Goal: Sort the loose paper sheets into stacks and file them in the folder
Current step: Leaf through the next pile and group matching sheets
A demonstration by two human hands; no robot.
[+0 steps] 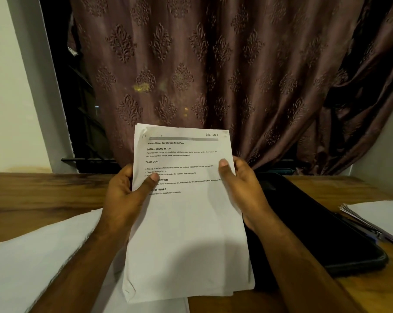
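I hold a bundle of printed paper sheets [186, 222] upright above the wooden table [32, 195], its bottom edge near the table's front. My left hand [125, 195] grips the bundle's left edge, thumb on the printed face. My right hand [243, 188] grips the right edge, thumb on the front. The top sheet reads "SECTION 1" and "TASK GOAL". A black folder [326, 233] lies flat on the table to the right, partly behind the bundle and my right forearm. A white stack of sheets [32, 256] lies at the left, and another stack [380, 218] at the right edge.
A brown patterned curtain [213, 64] hangs behind the table, with a dark window gap and white wall [10, 86] at the left. Bare wood shows at the table's back left and back right.
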